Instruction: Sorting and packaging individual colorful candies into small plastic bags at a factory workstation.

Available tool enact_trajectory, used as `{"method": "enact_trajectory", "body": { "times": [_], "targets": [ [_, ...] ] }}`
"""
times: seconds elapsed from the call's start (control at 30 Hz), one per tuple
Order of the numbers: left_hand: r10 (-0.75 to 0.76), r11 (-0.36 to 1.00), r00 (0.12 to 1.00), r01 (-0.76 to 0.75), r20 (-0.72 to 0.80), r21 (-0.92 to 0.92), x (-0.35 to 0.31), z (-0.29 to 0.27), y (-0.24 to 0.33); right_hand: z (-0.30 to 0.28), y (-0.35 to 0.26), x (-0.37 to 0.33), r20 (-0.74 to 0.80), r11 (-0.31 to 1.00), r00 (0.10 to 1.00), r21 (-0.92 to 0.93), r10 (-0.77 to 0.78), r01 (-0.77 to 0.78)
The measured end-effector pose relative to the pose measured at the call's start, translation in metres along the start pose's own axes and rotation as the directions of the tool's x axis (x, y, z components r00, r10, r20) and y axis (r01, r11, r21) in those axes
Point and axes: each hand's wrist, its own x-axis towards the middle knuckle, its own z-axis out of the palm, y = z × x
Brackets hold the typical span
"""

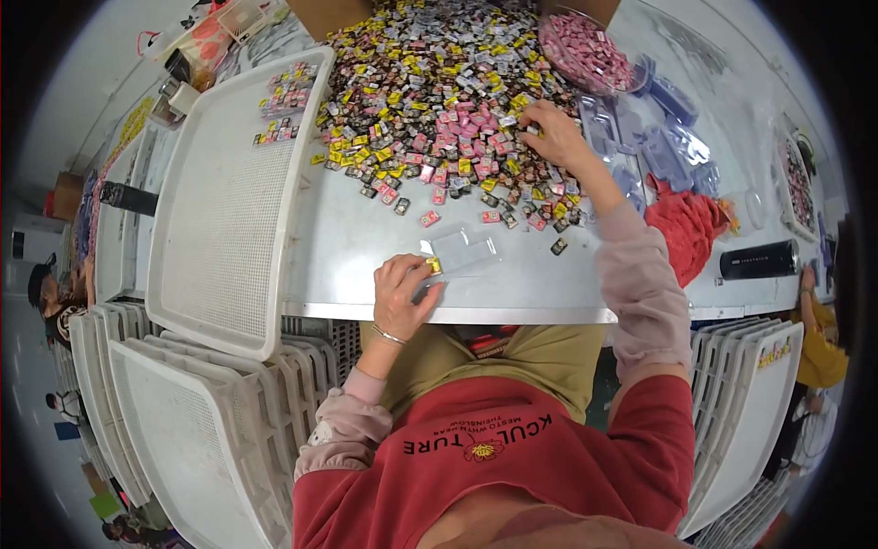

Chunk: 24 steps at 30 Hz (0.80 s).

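Starting at my far left, I've got a dark bottle [128,198] lying beside a big white tray [224,229] with a mesh-patterned floor, and two clusters of small packed pieces [289,90] sit near that tray's upper right corner; below it, a stack of white trays [174,403] leans at an angle. Moving right, here's the left hand [401,291], low at the near edge of the table [540,293], thumb standing apart from the fingers, fingertips up against one yellow piece [433,266] at the left end of a clear plastic tray [466,251]; whether they pinch it or just touch it, I can't tell. Beyond, I see the big heap of small pieces [430,87] in black, yellow, pink and silver, its loose edge spreading toward the clear tray. And over on the heap's right side is the right hand [556,137], fingers bent and drawn in close among the pieces; I can't make out whether it has hold of one. Past it, a clear bowl [599,89] of pink pieces, then lilac plastic trays [672,154], a crumpled red cloth [681,224], a black cylinder [759,261] lying on its side, and another white stack [736,412] below.
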Motion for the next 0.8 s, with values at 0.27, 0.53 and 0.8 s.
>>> {"method": "enact_trajectory", "body": {
  "times": [0.27,0.53,0.8],
  "targets": [
    [-0.007,1.0,1.0,0.007,0.016,-0.007,0.003,0.004,0.001,0.047,-0.063,0.115,-0.111,0.952,0.993,-0.298,0.046,-0.077],
    [-0.013,1.0,1.0,0.013,0.019,-0.01,0.0,0.003,0.0,0.074,-0.066,0.127,0.102,0.92,0.995,-0.39,-0.002,0.042],
    [0.011,1.0,1.0,-0.011,0.009,-0.018,-0.003,0.002,-0.006,0.021,-0.014,0.055,-0.057,0.97,0.983,-0.18,-0.174,0.161]
  ]
}}
